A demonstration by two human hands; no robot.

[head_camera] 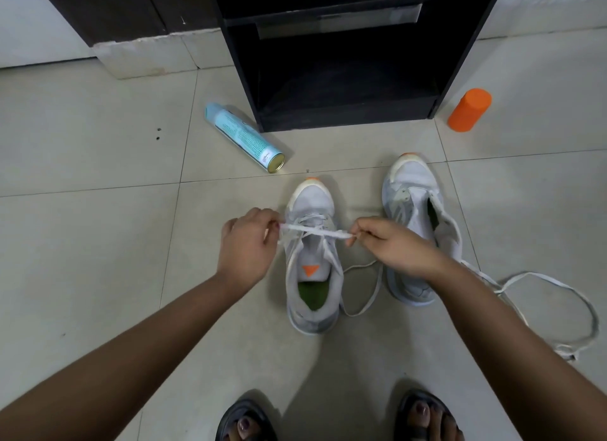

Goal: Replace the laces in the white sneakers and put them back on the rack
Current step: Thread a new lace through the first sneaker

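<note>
Mid-frame: left hand and right hand pinch lace taut crosswise over left sneaker, toe toward rack.

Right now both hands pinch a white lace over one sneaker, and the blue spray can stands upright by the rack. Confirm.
Not upright: the head view shows the blue spray can lying on its side by the black rack. The left hand and right hand do pinch the white lace over the sneaker.
</note>
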